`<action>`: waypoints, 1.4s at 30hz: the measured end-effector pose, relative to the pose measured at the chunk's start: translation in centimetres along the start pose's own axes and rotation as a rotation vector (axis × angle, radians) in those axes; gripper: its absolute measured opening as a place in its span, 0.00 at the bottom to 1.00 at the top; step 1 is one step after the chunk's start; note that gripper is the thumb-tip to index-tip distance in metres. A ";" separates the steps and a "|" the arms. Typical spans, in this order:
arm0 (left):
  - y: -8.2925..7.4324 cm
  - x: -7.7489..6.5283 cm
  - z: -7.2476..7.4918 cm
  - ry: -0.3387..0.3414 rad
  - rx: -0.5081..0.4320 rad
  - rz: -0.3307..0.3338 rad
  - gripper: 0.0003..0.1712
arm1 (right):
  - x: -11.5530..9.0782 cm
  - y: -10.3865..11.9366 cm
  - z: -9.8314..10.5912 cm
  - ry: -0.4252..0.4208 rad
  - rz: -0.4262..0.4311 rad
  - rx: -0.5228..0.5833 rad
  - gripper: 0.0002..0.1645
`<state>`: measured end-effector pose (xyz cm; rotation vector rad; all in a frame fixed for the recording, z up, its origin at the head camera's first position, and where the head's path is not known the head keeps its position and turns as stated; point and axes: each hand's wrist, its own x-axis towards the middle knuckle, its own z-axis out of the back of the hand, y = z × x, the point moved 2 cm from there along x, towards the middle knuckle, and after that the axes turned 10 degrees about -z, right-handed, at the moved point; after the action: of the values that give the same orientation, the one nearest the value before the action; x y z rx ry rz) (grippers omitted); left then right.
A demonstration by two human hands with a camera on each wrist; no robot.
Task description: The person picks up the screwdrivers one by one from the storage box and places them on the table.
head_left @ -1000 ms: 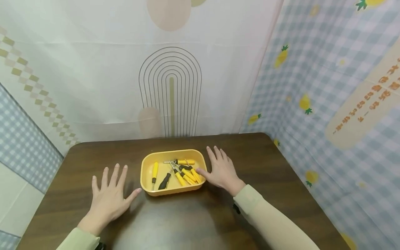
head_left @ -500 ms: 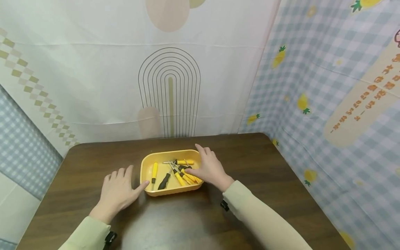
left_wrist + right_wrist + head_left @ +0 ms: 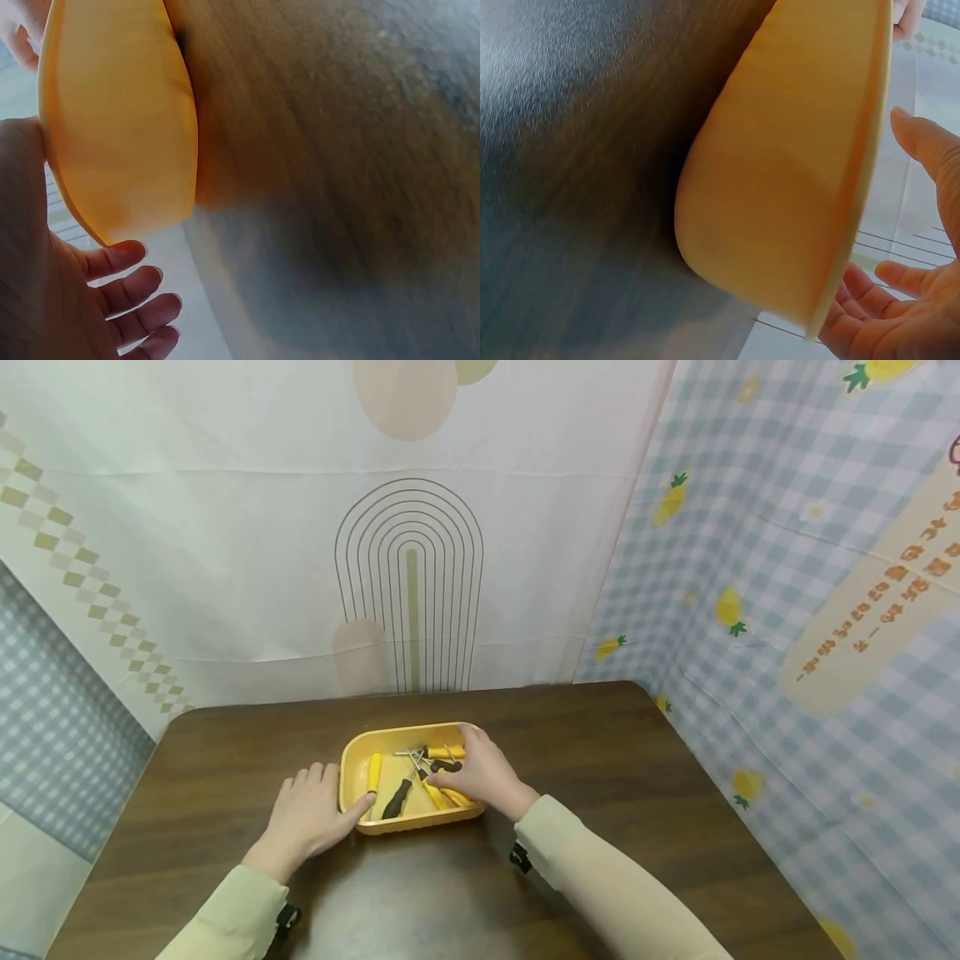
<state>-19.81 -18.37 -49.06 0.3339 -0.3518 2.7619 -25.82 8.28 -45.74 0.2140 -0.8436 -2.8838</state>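
Observation:
A shallow yellow tray [image 3: 420, 821] sits on the table with several screwdrivers in it. A yellow-handled screwdriver [image 3: 374, 768] lies along its left side, beside a black-handled screwdriver [image 3: 397, 799]. Others with yellow handles [image 3: 447, 752] overlap toward the right, partly hidden by my right hand [image 3: 491, 775]. That hand reaches over the right end; its thumb is raised off the rim in the right wrist view, and its loosely bent fingers are at the rim. My left hand [image 3: 309, 817] is at the left end, thumb over the rim, other fingers spread and slightly bent outside.
The dark wood table [image 3: 600, 760] extends around the tray on all sides. A white patterned cloth [image 3: 247, 568] hangs behind its back edge. Blue checked cloth [image 3: 720, 635] hangs along the right side. Both forearms wear pale sleeves with a dark wrist device.
Both hands have moved inward to the tray, the left going right and the right going left over its end. Their spread fingers have bent somewhat. The tray and screwdrivers stay in place.

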 end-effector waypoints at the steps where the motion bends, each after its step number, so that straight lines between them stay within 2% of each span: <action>1: 0.0 0.0 -0.1 0.002 -0.004 0.000 0.43 | 0.0 0.0 -0.1 0.008 0.006 0.008 0.61; 5: 0.1 0.3 -0.4 0.006 -0.012 -0.005 0.40 | 0.2 0.0 -0.6 0.025 0.021 0.014 0.59; 14: 0.2 0.4 -0.6 0.049 -0.049 0.000 0.25 | 0.5 0.2 -1.1 0.020 0.000 -0.025 0.59; 22: 0.2 0.4 -0.8 0.062 -0.047 0.003 0.23 | 0.8 0.2 -1.7 0.056 -0.028 -0.019 0.57; 26: 0.1 0.4 -0.9 0.068 -0.042 0.013 0.23 | 1.1 0.0 -2.1 0.069 -0.053 -0.008 0.51; 33: -0.2 0.3 -0.8 0.066 -0.041 0.028 0.23 | 1.6 -0.2 -2.4 0.054 -0.091 -0.050 0.33; 42: -0.2 0.3 -0.7 0.063 -0.037 0.038 0.24 | 2.2 -0.2 -2.7 0.043 -0.100 -0.098 0.26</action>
<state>-20.13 -17.90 -49.58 0.2325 -0.3958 2.7917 -27.49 6.63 -48.34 0.3159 -0.7009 -2.9920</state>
